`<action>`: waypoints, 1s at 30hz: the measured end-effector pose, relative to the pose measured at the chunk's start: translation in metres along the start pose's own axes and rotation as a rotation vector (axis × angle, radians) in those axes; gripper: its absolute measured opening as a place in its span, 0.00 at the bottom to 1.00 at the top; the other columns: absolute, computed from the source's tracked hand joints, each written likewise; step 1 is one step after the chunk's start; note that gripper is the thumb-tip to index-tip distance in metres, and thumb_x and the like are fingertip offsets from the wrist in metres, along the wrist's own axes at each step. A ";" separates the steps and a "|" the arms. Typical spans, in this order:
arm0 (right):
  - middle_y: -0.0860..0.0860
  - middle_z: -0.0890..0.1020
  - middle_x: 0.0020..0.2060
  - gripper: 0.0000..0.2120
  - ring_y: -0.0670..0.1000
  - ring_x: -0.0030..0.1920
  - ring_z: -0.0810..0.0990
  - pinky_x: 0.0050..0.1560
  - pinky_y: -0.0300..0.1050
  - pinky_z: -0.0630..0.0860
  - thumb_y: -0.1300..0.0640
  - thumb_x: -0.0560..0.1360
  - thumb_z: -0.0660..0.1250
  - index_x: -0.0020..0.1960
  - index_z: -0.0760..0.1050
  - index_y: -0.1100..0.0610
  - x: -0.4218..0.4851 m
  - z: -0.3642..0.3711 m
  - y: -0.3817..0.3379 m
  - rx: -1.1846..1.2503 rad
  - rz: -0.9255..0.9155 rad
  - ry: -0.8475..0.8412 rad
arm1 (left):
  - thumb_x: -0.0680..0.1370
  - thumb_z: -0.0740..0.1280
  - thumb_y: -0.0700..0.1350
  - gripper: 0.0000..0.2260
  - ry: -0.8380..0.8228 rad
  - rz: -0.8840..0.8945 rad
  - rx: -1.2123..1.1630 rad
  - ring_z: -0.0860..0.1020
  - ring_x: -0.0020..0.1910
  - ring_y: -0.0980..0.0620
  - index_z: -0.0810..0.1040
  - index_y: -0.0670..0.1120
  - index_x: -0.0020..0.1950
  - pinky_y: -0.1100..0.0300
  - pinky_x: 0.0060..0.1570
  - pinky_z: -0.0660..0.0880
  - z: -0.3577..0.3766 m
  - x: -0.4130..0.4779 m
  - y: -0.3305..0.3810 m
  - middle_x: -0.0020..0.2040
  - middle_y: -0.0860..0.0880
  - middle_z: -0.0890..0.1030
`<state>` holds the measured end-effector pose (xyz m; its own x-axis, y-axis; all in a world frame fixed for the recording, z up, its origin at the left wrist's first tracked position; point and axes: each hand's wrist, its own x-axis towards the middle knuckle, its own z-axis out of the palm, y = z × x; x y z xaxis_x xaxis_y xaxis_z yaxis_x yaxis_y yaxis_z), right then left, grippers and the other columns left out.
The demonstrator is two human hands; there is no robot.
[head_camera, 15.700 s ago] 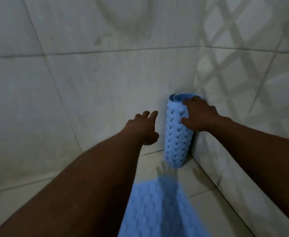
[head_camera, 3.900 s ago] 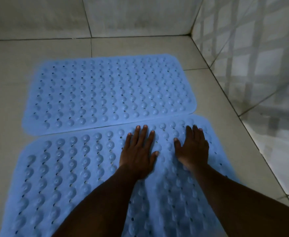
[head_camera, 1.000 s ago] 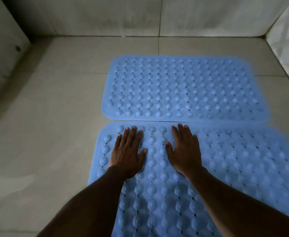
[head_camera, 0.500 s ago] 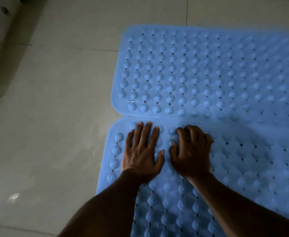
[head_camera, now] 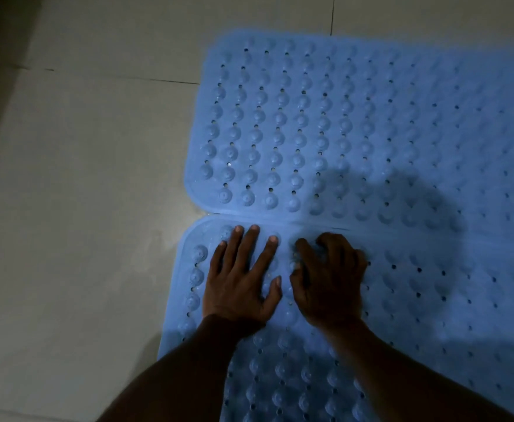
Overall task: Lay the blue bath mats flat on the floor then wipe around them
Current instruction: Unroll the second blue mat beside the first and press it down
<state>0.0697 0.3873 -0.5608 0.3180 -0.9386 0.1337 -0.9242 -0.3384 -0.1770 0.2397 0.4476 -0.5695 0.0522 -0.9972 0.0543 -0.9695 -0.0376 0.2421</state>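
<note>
**A:** Where do we locate the mats?

**B:** The near mat [head_camera: 417,300] lies flat on the floor [head_camera: 82,208], directly below us. The far mat [head_camera: 325,126] lies flat beyond it, and their long edges meet along one seam. Both show studs and small holes.

**A:** What is the state of our grips?

**B:** Our left grip [head_camera: 240,281] is released. It lies palm down with fingers straight and spread, pressing the near mat by its far left corner. Our right grip [head_camera: 329,281] rests just beside it on the same mat with fingers curled. We cannot tell whether they pinch the mat.

**A:** And the surroundings?

**B:** Pale tiles lie to the left of both mats. A shadow crosses both mats to the right of our grips.
</note>
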 end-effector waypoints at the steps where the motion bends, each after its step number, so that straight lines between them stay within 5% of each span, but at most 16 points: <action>1: 0.55 0.74 0.59 0.20 0.61 0.64 0.72 0.63 0.60 0.64 0.48 0.70 0.66 0.61 0.76 0.48 0.000 0.000 0.001 -0.009 0.000 -0.001 | 0.77 0.63 0.60 0.33 0.004 0.002 -0.004 0.54 0.82 0.44 0.61 0.55 0.81 0.44 0.79 0.54 0.001 0.000 0.001 0.83 0.46 0.58; 22: 0.55 0.76 0.61 0.20 0.58 0.64 0.74 0.60 0.56 0.67 0.48 0.74 0.63 0.65 0.76 0.51 -0.002 -0.009 -0.001 0.058 -0.010 0.047 | 0.78 0.58 0.62 0.32 -0.057 0.002 0.041 0.54 0.82 0.42 0.61 0.54 0.82 0.43 0.78 0.53 0.002 0.001 0.000 0.83 0.45 0.58; 26: 0.56 0.74 0.70 0.23 0.59 0.73 0.69 0.69 0.60 0.66 0.46 0.78 0.62 0.71 0.73 0.53 -0.030 -0.025 0.009 0.081 -0.059 -0.053 | 0.80 0.51 0.63 0.32 -0.136 -0.045 0.066 0.50 0.83 0.41 0.54 0.55 0.83 0.41 0.79 0.48 -0.007 0.000 0.005 0.84 0.45 0.53; 30: 0.55 0.68 0.76 0.27 0.58 0.78 0.62 0.73 0.60 0.61 0.44 0.79 0.59 0.76 0.67 0.53 -0.102 -0.053 0.044 -0.008 0.130 -0.121 | 0.81 0.50 0.63 0.31 -0.137 -0.001 0.031 0.49 0.83 0.41 0.55 0.54 0.83 0.40 0.79 0.48 -0.010 -0.043 0.040 0.84 0.43 0.52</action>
<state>-0.0145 0.4721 -0.5302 0.2187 -0.9758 -0.0080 -0.9606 -0.2139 -0.1773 0.2010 0.4898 -0.5522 0.0217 -0.9966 -0.0792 -0.9765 -0.0381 0.2121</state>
